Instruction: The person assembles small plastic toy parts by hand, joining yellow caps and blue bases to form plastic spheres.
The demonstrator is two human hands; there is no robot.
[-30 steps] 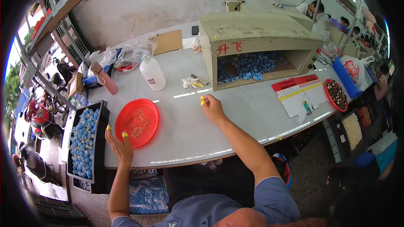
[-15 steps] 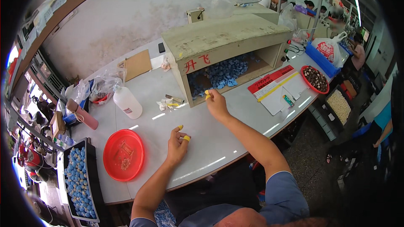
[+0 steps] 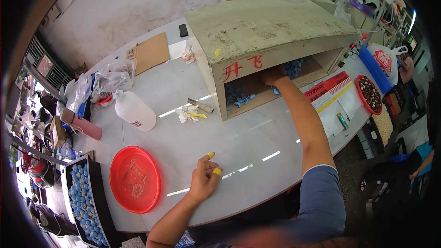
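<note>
My right hand point(image 3: 273, 76) is inside an open-fronted, cream-painted wooden box point(image 3: 271, 27), among small blue petal-like pieces point(image 3: 294, 69). The box's shade and the hand itself hide its fingers. More blue pieces point(image 3: 239, 98) lie at the box's left end. Over the grey-white tabletop point(image 3: 193, 138), my left hand point(image 3: 205, 179) is held with nothing visible in it; yellow wraps cover its thumb and index fingertips, which are apart. Left of that hand sits a shallow red plastic dish point(image 3: 156, 188).
A black tray of blue-and-white balls point(image 3: 85, 202) stands far left. Beyond the dish are a white bottle point(image 3: 135, 112) and a pink flask point(image 3: 85, 125). Crumpled tissue point(image 3: 187, 114) lies by the box. At right are a red-and-white printed card point(image 3: 328, 89) and a red bowl point(image 3: 369, 94) of brown-and-white pieces.
My right hand has gone from the box's front edge deep inside, among the blue pieces. My left hand stays over the tabletop. The head view has shifted.
</note>
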